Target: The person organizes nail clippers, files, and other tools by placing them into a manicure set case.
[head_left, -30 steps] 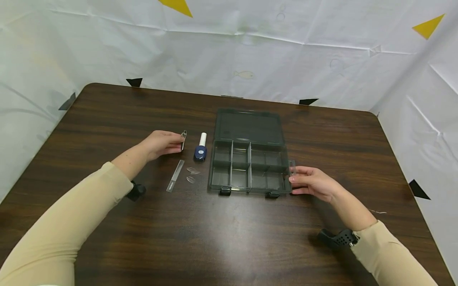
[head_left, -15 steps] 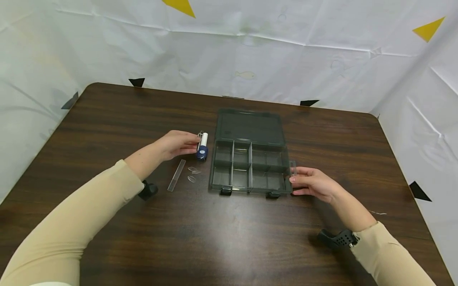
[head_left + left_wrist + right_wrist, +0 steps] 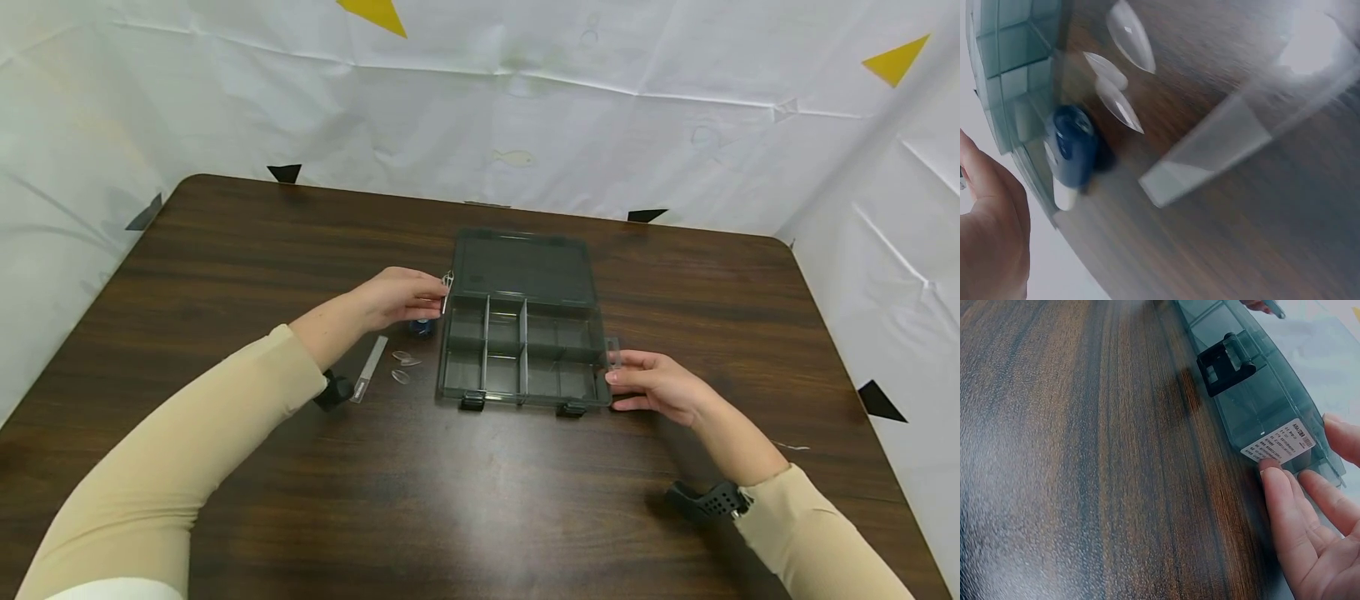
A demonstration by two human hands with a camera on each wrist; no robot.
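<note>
Nail file [image 3: 369,367]: clear strip lying flat on the table [image 3: 225,250], just below the left forearm, at 9 o'clock from the organizer box [image 3: 522,342]; in the left wrist view [image 3: 1210,153] it shows blurred.
False nail tips [image 3: 402,367]: clear ovals on the wood between the file and the box, also seen from the left wrist [image 3: 1129,37].
Left hand [image 3: 397,297]: fingers curled, pinching small metal tweezers [image 3: 447,287] by thumb and fingertips.
Tweezers: held upright, tip down, right at the box's left rim, at about 10 o'clock of the box.
Blue bottle [image 3: 421,327]: mostly hidden under the left hand in the head view; the left wrist view [image 3: 1072,147] shows it lying beside the box wall.
Organizer box: dark translucent, lid open and lying flat toward 12 o'clock, compartments showing no contents.
Right hand [image 3: 655,385]: fingers straight, fingertips [image 3: 1282,487] resting against the box's right end wall at 3 o'clock, near its white label [image 3: 1277,440]; holds nothing.
</note>
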